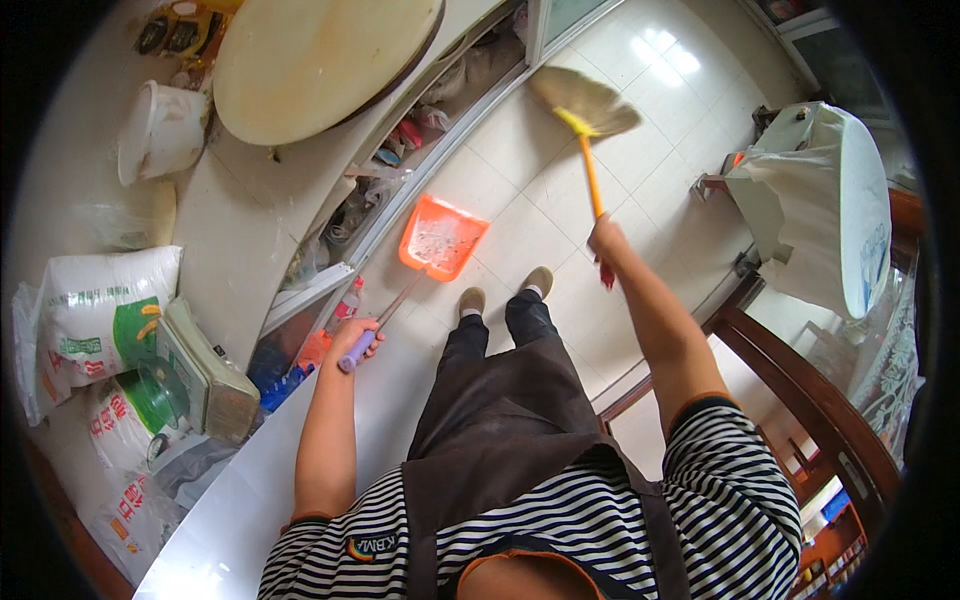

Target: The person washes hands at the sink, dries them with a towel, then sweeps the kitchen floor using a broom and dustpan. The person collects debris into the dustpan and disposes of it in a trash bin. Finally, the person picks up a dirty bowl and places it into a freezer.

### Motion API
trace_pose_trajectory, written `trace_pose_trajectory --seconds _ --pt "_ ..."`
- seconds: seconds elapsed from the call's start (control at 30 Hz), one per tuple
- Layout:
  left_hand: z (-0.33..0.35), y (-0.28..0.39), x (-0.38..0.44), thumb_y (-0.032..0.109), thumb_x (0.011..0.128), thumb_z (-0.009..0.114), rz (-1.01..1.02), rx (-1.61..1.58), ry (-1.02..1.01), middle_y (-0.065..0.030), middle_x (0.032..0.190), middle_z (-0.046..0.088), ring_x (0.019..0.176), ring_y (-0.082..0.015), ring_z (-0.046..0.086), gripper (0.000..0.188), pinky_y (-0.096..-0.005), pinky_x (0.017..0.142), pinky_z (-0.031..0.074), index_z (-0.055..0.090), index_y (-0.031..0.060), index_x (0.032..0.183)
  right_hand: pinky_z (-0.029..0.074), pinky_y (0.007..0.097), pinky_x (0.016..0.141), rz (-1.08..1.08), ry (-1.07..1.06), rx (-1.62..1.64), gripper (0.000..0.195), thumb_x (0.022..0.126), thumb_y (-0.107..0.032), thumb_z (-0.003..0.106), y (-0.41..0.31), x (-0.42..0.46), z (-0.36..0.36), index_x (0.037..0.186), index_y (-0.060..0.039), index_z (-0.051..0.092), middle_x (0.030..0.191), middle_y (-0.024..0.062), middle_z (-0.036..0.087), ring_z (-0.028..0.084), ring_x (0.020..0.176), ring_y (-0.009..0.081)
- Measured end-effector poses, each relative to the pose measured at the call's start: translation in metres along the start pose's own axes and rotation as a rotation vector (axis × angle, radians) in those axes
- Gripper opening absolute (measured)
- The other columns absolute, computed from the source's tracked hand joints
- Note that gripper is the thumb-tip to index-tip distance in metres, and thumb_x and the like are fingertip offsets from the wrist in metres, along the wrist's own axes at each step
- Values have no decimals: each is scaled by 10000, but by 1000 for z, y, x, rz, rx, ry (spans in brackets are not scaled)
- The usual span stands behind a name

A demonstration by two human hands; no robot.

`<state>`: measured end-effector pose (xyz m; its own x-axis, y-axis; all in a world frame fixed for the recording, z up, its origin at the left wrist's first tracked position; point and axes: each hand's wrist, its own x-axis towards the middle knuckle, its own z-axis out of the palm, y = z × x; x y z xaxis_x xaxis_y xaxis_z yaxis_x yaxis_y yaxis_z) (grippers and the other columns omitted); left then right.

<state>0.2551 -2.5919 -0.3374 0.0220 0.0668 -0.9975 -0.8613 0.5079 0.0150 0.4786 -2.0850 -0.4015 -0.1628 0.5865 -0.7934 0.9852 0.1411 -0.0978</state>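
My left hand point(358, 341) grips the purple handle of a long-handled dustpan. The orange dustpan point(444, 238) rests on the tiled floor ahead of my feet, with whitish dust and dark specks in its scoop. In my right hand point(607, 238) is the yellow-orange handle of a broom point(591, 172), a bit of red showing below the fist. The broom's brown bristles point(589, 97) fan out near the cabinet's base, beyond the dustpan and to its right. They look slightly blurred.
An open-fronted cabinet point(341, 217) stuffed with bags runs along the left, a plastic bottle point(349, 300) at its foot. Its counter carries a round board point(322, 67), a white bucket point(161, 131), a scale point(202, 375) and large sacks point(97, 315). A cloth-covered machine point(802, 195) stands right.
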Motion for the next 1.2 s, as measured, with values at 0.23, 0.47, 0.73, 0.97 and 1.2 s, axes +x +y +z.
trace_pose_trajectory --seconds 0.23,0.47,0.73,0.97,1.2 --pt "-58 -2 34 209 858 571 -72 74 3 -109 727 595 480 -158 516 200 -287 368 399 542 13 884 504 374 464 -203 -232 26 587 832 15 551 56 -162 13 1392 -43 383 728 140 583 590 546 223" --pt "-88 22 52 288 865 559 -58 270 52 -33 682 592 451 -102 483 213 -250 358 355 585 84 811 456 320 441 -16 -64 260 677 824 -23 617 117 -268 -47 1448 -142 385 674 61 536 531 521 163" --pt "-101 67 66 241 853 552 -189 328 -42 -73 633 579 419 -140 476 205 -268 350 372 582 44 806 497 404 435 193 -85 218 120 851 -52 573 132 -100 49 929 38 553 595 127 586 605 479 269" --pt "-95 65 67 174 844 533 -108 245 30 -101 759 633 434 -123 495 141 -259 337 363 519 40 883 535 489 794 -164 -319 -293 529 842 -124 567 23 -224 220 1284 27 318 1051 306 635 644 991 435" --pt "-87 68 51 150 824 539 -73 223 42 -121 762 638 445 -133 516 120 -276 349 392 495 45 863 531 430 688 -310 -492 -180 374 807 -95 593 -23 -324 118 1167 -16 527 946 203 653 667 826 361"
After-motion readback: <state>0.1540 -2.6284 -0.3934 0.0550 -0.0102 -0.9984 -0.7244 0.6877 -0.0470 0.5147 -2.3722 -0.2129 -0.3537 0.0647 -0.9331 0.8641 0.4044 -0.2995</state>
